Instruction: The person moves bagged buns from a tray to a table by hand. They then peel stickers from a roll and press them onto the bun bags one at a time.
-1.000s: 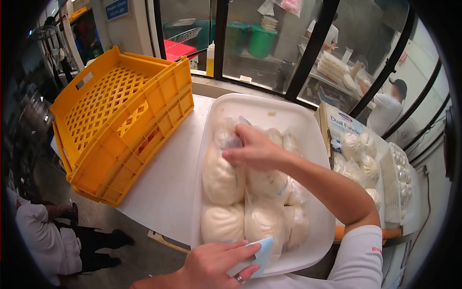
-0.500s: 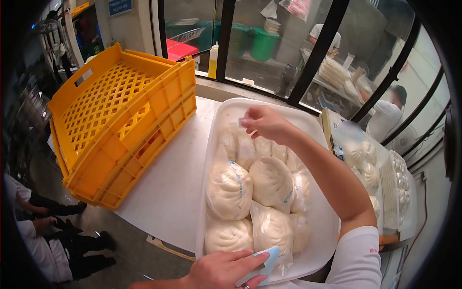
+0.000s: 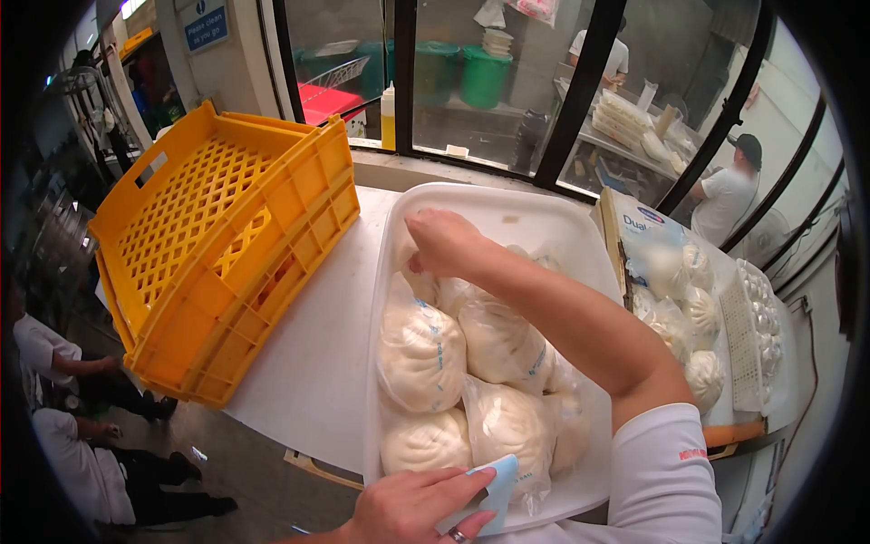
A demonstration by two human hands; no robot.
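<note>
A deep white tray (image 3: 507, 198) holds several large pleated steamed buns in clear plastic bags with blue print; one bagged bun (image 3: 424, 354) lies at its left side. My right hand (image 3: 444, 243) reaches across the tray to its far left corner. Its fingers are curled closed against a bagged bun (image 3: 420, 283) there, and what they pinch is hidden. At the tray's near edge my left hand (image 3: 408, 508), with a ring on one finger, grips a folded light blue sheet (image 3: 494, 494). The nearest bagged bun (image 3: 512, 426) lies just beyond that sheet.
Stacked yellow plastic crates (image 3: 272, 245) stand left on the white table (image 3: 304, 354). To the right are more bagged buns (image 3: 702, 313) and a perforated white tray (image 3: 739, 349). A squeeze bottle (image 3: 388, 118) stands by the black-framed window. Other people are behind the glass and at lower left.
My right hand has moved left and slightly down, from above the back buns to the tray's far left corner. My left hand still grips the blue sheet. The view has shifted slightly.
</note>
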